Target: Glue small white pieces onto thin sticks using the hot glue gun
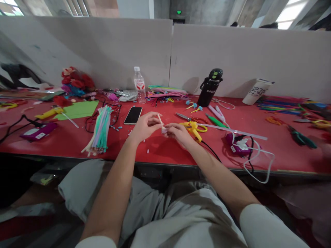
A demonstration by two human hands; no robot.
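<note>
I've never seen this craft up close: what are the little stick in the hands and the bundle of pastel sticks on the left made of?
The stick, pinched by the left hand and right hand, looks pale and matte, possibly a fuzzy pipe cleaner; too small to be sure. The pastel bundle looks like soft, fuzzy chenille stems.
</note>
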